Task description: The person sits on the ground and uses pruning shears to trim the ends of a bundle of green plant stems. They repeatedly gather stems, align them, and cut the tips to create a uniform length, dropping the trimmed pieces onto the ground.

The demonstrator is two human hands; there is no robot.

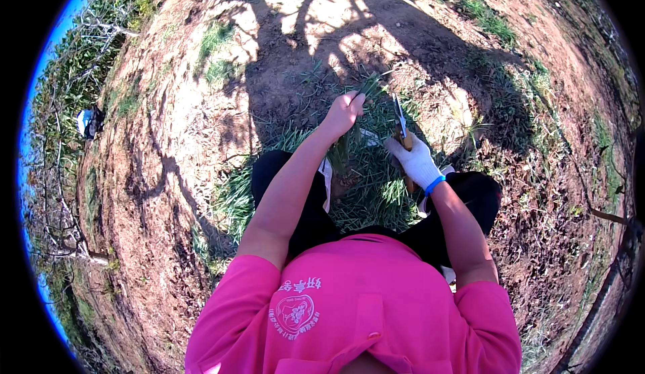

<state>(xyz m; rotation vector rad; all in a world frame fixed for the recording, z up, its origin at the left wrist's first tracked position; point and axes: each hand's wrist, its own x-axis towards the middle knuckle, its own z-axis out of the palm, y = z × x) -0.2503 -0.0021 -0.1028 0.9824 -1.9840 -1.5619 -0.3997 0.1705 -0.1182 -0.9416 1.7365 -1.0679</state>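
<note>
My bare left hand is closed around a small bunch of long green grass blades. The blades stick out past its fingers to the upper right, and some hang below it. In a white knit glove with a blue cuff, my right hand grips a wooden-handled cutting tool. Its narrow metal blade points away from me, beside the grass bunch but apart from my left hand. The exact kind of blade is hard to tell. Loose cut grass lies in a heap between my legs.
More grass lies by my left knee. Grass tufts grow from the bare soil ahead, under tree shadows. Leafy shrubs with bare branches line the far left, near a white and dark object. A dark branch runs along the right.
</note>
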